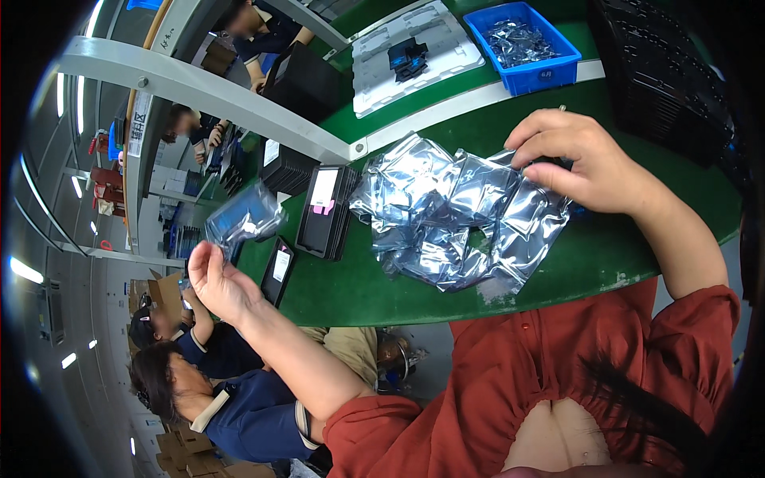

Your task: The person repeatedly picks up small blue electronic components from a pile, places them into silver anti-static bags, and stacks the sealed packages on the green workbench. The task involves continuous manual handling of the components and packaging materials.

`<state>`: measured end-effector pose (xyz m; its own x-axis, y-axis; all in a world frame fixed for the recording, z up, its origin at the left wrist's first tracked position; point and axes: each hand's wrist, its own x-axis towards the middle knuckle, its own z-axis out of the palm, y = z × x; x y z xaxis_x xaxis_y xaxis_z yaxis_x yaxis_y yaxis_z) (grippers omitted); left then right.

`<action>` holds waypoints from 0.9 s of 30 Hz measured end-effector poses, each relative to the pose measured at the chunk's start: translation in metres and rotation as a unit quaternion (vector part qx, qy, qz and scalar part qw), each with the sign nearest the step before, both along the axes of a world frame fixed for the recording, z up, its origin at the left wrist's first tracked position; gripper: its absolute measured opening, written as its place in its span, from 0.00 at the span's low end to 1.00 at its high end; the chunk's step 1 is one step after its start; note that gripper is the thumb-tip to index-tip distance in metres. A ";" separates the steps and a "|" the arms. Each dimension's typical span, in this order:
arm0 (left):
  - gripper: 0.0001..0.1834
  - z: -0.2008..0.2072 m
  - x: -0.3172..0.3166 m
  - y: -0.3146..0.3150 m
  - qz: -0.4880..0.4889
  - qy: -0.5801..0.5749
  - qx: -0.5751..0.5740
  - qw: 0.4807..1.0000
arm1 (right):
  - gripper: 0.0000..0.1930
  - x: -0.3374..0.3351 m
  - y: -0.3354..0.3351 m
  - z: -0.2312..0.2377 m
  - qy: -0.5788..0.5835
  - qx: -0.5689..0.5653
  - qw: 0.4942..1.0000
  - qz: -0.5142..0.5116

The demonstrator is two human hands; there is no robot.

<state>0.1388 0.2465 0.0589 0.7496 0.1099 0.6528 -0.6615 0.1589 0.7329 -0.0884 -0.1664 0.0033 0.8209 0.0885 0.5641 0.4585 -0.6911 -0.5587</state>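
Observation:
Out to the left, my left hand (223, 288) pinches the near corner of a shiny antistatic bag (243, 218). This bag has something flat and blue inside and is smeared by motion. A heap of silver antistatic bags (422, 187) lies on the green table in front of me. At the heap's right side my right hand (582, 158) is closed, its thumb and fingertips on the edge of another antistatic bag (526, 227). Left of the heap stands a stack of black trays (325, 227) with a white label. Below the held bag rests a single black tray (277, 269).
A blue bin (550, 73) full of small silver bags stands at the back, beside a white foam tray (374, 68) with dark parts on it. Tall black trays (669, 80) rise at the far right. A grey metal frame (215, 88) crosses the left. Co-workers (239, 410) sit nearby.

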 end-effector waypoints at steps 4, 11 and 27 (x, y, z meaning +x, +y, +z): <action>0.11 0.008 -0.071 -0.104 -0.139 -0.052 -0.036 0.988 | 0.16 -0.001 0.022 -0.001 0.102 0.222 0.964 0.101; 0.10 -0.027 -0.136 -0.219 -0.236 -0.069 -0.020 0.969 | 0.20 -0.006 0.032 0.000 0.233 0.562 0.767 0.202; 0.09 -0.028 -0.138 -0.236 -0.131 -0.221 0.438 0.861 | 0.11 -0.014 0.028 -0.003 0.077 0.185 0.979 -0.037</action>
<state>0.0009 0.0100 0.0307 0.3300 -0.7054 0.6273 -0.9324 -0.1399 0.3333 -0.1027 -0.1383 0.0006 0.8952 -0.1614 0.4154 0.3053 -0.4569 -0.8355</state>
